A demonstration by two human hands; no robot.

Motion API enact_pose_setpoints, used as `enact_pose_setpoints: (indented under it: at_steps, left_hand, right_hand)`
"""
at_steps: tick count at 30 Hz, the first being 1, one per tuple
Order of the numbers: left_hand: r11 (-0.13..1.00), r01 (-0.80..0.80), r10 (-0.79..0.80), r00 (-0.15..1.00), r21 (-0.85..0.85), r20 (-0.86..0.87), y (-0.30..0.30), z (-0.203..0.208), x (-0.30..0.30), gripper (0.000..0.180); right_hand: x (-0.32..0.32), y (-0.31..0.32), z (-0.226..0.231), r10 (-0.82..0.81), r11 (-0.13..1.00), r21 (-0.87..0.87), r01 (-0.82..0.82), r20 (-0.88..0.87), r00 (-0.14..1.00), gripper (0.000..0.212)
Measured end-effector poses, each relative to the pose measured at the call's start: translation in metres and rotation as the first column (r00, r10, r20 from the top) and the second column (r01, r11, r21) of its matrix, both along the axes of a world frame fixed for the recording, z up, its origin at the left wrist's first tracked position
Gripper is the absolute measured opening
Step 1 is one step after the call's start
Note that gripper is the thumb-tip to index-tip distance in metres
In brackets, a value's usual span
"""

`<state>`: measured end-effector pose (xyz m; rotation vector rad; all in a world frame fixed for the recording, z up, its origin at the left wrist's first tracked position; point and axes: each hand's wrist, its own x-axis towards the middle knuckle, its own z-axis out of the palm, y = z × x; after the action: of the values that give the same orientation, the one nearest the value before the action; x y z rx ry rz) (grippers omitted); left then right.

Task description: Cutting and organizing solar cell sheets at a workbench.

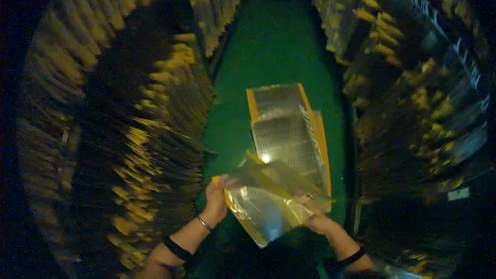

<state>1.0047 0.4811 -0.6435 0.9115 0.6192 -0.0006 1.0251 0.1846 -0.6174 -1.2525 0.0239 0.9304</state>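
Between my two hands is a clear plastic sleeve (268, 196) with yellow edges, its surface creased and shiny. My left hand (217, 196) grips its left edge, with some fingers showing through the film. My right hand (315, 217) is closed on the right edge, near a handwritten mark. Below and beyond the sleeve, perforated silvery sheets (284, 134) with orange side strips lie overlapping on the green floor (274, 36). The sleeve hides their near end. Whether anything is inside the sleeve I cannot tell.
Tightly packed rows of upright, yellow-edged sleeves or folders (144, 139) line the left side of the narrow aisle. Similar blurred rows (382, 31) run along the right. A small pale label (458, 194) shows at the lower right.
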Motion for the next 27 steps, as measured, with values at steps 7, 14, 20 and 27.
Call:
enact_pose_setpoints:
  at_steps: [7,14,20,27]
  left_hand:
    - [0.985,0.164,-0.169,0.981,-0.06,-0.091,-0.014,0.058,-0.066,0.018]
    - [0.893,0.442,-0.434,0.803,-0.08,-0.408,-0.007,0.161,-0.133,0.036]
    - [0.92,0.354,-0.384,0.899,-0.171,-0.208,0.039,0.213,-0.212,0.035]
    - [0.852,-0.04,0.187,0.954,0.522,-0.232,-0.015,0.417,-0.36,0.033]
  right_hand:
    - [-0.004,0.014,0.125,-0.025,0.995,0.073,0.067,-0.472,0.881,0.038]
    - [-0.008,0.055,0.174,-0.172,0.93,-0.34,0.139,-0.071,0.982,0.01]
    - [0.003,0.083,0.255,0.619,0.674,-0.618,-0.406,0.173,0.766,0.031]
    - [-0.018,0.095,0.34,0.985,-0.172,-0.93,-0.325,-0.164,-0.051,0.049]
